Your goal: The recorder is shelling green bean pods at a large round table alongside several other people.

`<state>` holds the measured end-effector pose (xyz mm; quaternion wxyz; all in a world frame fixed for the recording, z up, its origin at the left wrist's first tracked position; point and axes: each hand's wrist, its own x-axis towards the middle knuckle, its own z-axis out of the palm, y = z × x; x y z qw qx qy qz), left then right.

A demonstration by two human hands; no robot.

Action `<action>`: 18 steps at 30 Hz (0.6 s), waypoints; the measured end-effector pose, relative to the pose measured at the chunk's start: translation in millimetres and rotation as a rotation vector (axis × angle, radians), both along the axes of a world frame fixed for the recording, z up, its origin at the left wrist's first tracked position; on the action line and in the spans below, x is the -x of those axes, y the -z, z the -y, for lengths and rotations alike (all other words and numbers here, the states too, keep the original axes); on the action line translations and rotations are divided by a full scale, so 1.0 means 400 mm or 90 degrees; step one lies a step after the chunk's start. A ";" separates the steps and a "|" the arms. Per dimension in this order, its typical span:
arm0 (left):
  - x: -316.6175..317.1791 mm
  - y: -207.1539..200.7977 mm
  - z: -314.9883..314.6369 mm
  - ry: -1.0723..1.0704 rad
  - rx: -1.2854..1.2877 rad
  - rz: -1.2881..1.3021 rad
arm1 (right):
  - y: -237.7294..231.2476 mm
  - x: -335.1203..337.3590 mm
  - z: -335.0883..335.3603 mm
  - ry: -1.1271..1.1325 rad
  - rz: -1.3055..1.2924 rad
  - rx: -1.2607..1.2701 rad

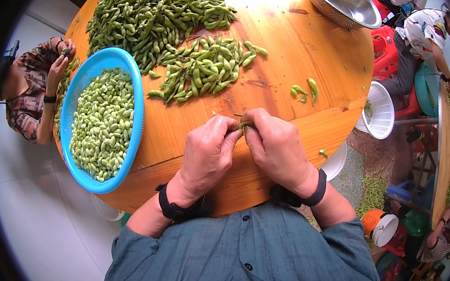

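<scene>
Over the near edge of a round wooden table [288, 55], my two hands meet with fingertips pinched around one green edamame pod [245, 124]. My left hand [209, 147] grips its left end, and my right hand [275, 145] has the other end; most of the pod is hidden by my fingers. Left of my hands stands a blue plastic basket [137, 133] holding many shelled green beans [102, 124]. Beyond my hands lies a small heap of edamame pods [201, 71], touching a much larger pile of pods [150, 16]. A few loose pods [312, 89] rest to the right.
A metal colander [349, 9] sits at the table's far right. Off the right edge are a white plastic basket [381, 111] and an orange-and-white bucket [379, 227]. Another person [34, 86] works at the left side. More people sit around a second table [443, 159] at the right.
</scene>
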<state>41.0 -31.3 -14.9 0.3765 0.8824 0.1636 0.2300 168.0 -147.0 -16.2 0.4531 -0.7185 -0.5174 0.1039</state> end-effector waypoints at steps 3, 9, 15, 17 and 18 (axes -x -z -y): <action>0.003 0.000 0.005 -0.019 0.091 -0.001 | -0.004 -0.011 -0.006 -0.008 -0.034 -0.061; 0.001 -0.012 -0.005 -0.014 0.399 -0.055 | -0.024 -0.013 0.001 -0.019 -0.152 -0.045; 0.014 0.018 -0.039 0.084 0.835 -0.028 | -0.011 -0.030 0.005 -0.092 -0.250 -0.062; 0.017 0.033 -0.056 0.142 0.949 -0.025 | -0.010 -0.034 0.005 -0.109 -0.271 -0.065; 0.017 0.036 -0.061 0.173 1.006 -0.023 | -0.004 -0.035 0.004 -0.111 -0.284 -0.071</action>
